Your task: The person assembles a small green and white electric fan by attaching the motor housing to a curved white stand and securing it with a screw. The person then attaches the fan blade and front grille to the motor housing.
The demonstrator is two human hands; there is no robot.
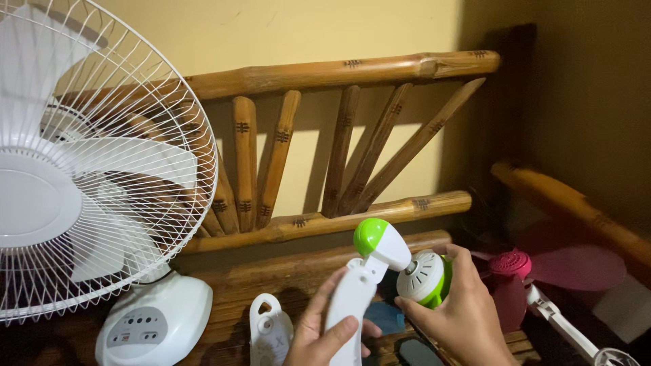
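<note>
My left hand (324,333) grips the white handle of a small handheld fan body (358,291), which ends in a white head with a lime-green cap (370,234) pointing up. My right hand (462,313) holds a round white and green motor part (424,276) beside that head, just touching or almost touching it. Both hands are low in the view, in front of a bamboo seat.
A large white table fan (88,163) with a wire guard fills the left; its base (154,324) stands on the bamboo bench (298,268). A white plastic piece (270,331) lies by my left hand. A pink fan blade (542,268) lies at the right, and a dark flat object (415,352) below.
</note>
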